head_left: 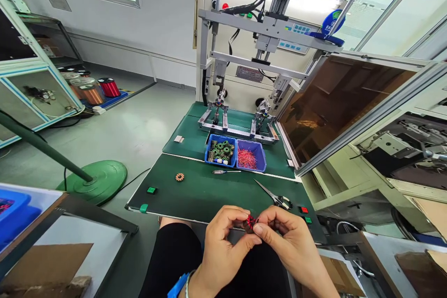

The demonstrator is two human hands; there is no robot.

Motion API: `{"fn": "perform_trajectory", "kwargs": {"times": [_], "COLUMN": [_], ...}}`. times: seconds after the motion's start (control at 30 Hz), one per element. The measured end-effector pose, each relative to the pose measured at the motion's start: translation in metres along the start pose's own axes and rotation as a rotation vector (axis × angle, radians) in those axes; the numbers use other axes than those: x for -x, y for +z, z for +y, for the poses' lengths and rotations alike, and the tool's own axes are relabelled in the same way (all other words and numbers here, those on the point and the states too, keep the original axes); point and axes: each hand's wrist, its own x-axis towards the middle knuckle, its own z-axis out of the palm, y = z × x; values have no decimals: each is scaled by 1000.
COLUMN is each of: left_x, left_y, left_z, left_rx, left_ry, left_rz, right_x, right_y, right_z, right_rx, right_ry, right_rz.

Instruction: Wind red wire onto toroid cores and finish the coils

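A small motor stator (249, 221) wound with red wire is held over the table's front edge, in front of my body. My left hand (225, 244) pinches it from the left between thumb and fingers. From the right, the thumb and index finger of my right hand (289, 237) close on its side; whether they grip the core or a wire end is hidden. Just beyond my right hand lie scissors (274, 194) with black handles. A screwdriver (223, 172) rests farther back. To the left, a copper-coloured wound stator (179, 177) lies flat on the green table (195, 195).
Behind the screwdriver stand a blue bin (206, 154) of green-black stators and a blue-purple bin (262, 160) of red wire pieces. A winding machine (240, 132) rises at the back. Green buttons (151, 190) and a red button (303, 210) sit near the table's edges.
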Motion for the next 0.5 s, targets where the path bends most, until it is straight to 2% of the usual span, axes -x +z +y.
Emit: {"fn": "perform_trajectory", "kwargs": {"times": [0.17, 0.23, 0.4, 0.47, 0.5], "left_x": [-2, -2, 4, -5, -12], "left_y": [0, -3, -15, -3, 12], "left_z": [-1, -2, -9, -19, -26], "left_rx": [-10, -19, -48, -83, -93], "left_ry": [-14, -29, -127, -191, -215], "left_rz": [10, -3, -27, -36, -79], "right_x": [-2, -6, -8, -7, -5], "right_y": [1, 2, 9, 4, -5], "right_z": [3, 2, -7, -5, -1], "right_rx": [-31, -76, -361, -410, -398], "right_ry": [6, -5, -68, -69, -66], "right_rz": [-33, -7, 263, 401, 494]}}
